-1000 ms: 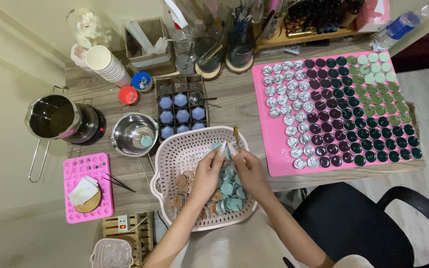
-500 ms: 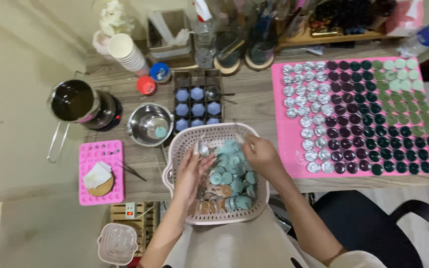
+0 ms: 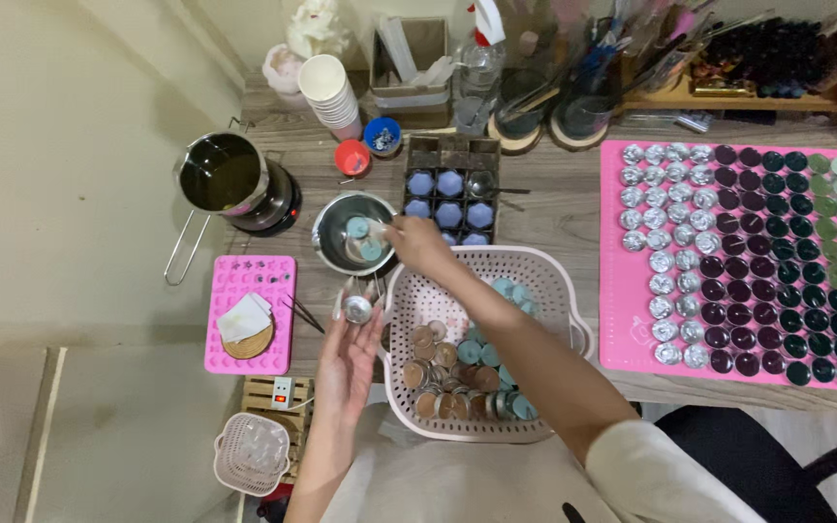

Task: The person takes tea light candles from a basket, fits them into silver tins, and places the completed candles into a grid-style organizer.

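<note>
You're at a grey wood-grain table (image 3: pixel 554 208); pale beige floor (image 3: pixel 70 320) lies left, black chair (image 3: pixel 777 465) near right.

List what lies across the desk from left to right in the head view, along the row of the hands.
Pink silicone mat → left hand holding a small metal cup → pink perforated basket → large pink mat of tealight cups.

A dark pot (image 3: pixel 222 172) with a long handle sits at the left, near a stack of paper cups (image 3: pixel 331 92). A pink mat (image 3: pixel 632 329) on the right carries rows of small silver, dark and green cups. A spray bottle (image 3: pixel 479 58) stands at the back.
</note>
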